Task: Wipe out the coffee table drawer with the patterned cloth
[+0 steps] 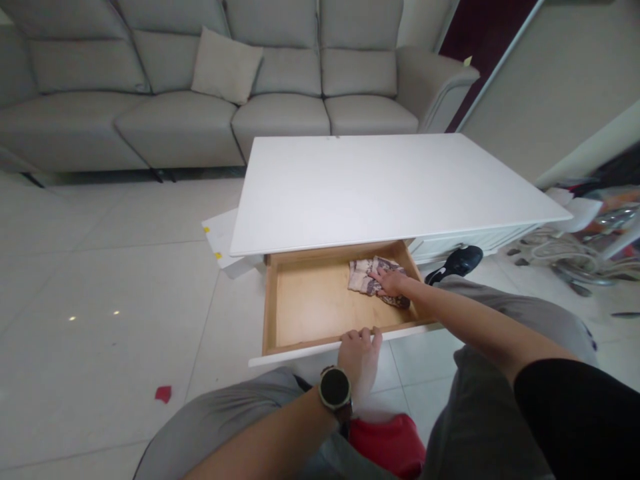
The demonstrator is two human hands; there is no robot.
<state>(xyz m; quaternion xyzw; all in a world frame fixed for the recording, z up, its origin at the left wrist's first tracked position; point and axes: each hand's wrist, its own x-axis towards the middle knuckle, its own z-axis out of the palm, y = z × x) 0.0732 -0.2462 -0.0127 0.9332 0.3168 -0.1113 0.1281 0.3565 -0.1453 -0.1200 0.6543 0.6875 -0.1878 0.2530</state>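
Note:
A wooden drawer [310,300] is pulled out from under a white coffee table [380,180]. My left hand [359,353], with a round-faced watch [335,388] on its wrist, hooks its fingers over the top of the drawer's white front edge. Inside the drawer, at the right end, lies a folded patterned cloth [361,277] in pinkish beige and dark purple. My right hand [391,281] rests on this cloth with its fingers spread and stretched out; its palm side is hidden.
A grey sofa [280,117] with a cushion [225,67] stands behind the table. Another white drawer [223,237] sticks out at the table's left end. A red scrap [163,394] lies on the tiled floor, and a red seat [387,443] shows between my legs. Cables [545,253] clutter the right.

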